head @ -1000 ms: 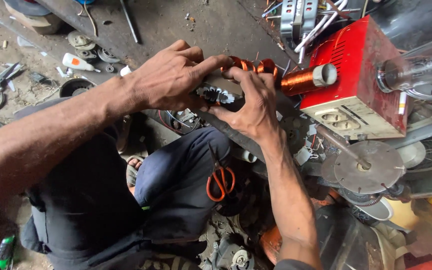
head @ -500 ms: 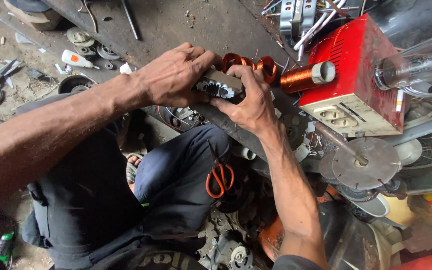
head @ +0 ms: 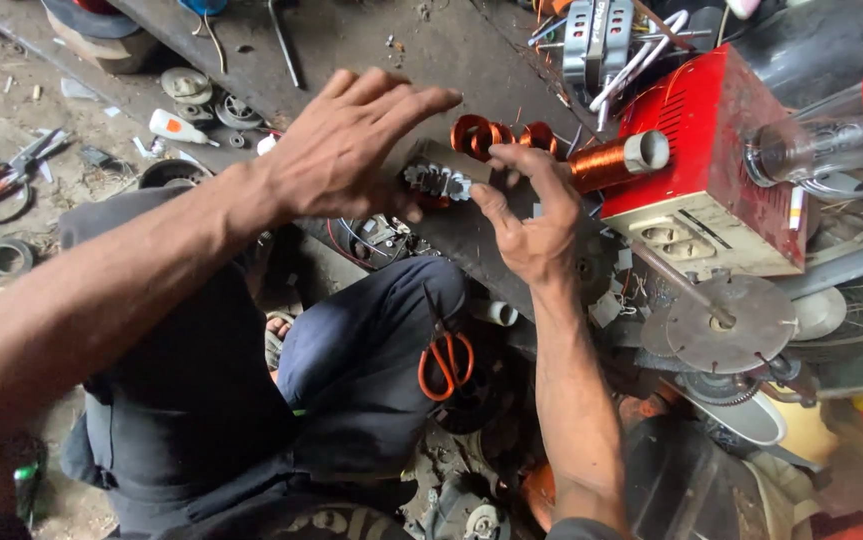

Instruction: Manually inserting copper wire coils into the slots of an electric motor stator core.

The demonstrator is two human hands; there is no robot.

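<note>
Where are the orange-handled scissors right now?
In the head view, the orange-handled scissors lie on the person's dark trouser leg, low of centre, just left of the right forearm and below the right hand.

A single head-worn camera looks steeply down and slightly forward, close over the left hand (head: 351, 150) and right hand (head: 531, 225), across the lap to the cluttered workbench (head: 371, 50).

Both hands have opened: the left hand (head: 351, 150) has lifted off the small metal motor part (head: 438, 180), fingers spread above it, and the right hand (head: 531, 215) has loosened its grip
</note>
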